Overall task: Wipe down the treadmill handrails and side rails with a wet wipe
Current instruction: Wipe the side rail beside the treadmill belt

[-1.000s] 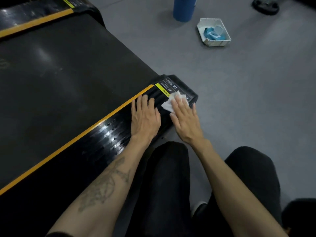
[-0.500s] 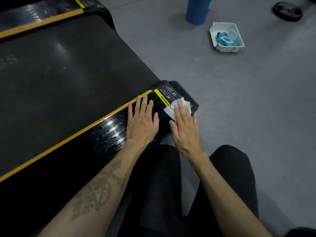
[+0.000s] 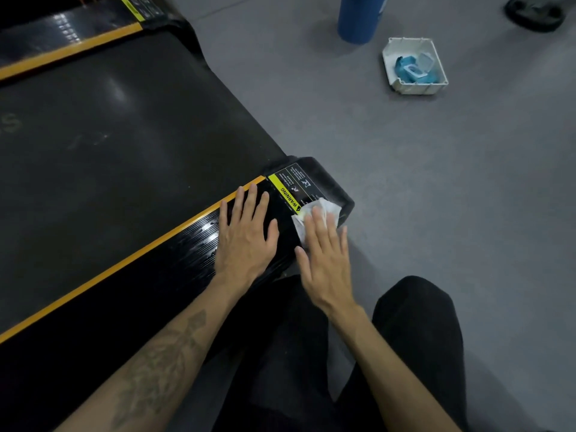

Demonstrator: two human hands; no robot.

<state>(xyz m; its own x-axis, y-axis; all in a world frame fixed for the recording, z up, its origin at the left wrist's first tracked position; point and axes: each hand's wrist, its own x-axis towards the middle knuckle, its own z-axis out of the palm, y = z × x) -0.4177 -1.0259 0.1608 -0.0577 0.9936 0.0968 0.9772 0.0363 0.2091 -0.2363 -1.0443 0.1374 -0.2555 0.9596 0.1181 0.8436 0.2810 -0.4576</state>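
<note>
The treadmill's near side rail (image 3: 174,260) is black and ribbed, with an orange stripe along the belt (image 3: 118,145). Its rear end cap (image 3: 324,182) carries a yellow warning label. My right hand (image 3: 324,257) lies flat with straight fingers, pressing a white wet wipe (image 3: 324,210) onto the rail just before the end cap. Part of the wipe sticks out beyond the fingertips. My left hand (image 3: 246,235) rests flat on the rail right beside it, fingers spread, holding nothing. The far side rail (image 3: 68,42) runs along the top left.
On the grey floor to the right stand a white tray (image 3: 436,85) holding a blue wipes pack (image 3: 411,71), a blue cylinder (image 3: 358,17) and a dark weight plate (image 3: 536,10). My knees in black trousers (image 3: 414,338) are below the hands.
My right hand with the wipe has slid slightly back along the end cap, uncovering more of the warning label. The left hand stays flat on the rail. The view has shifted a little.
</note>
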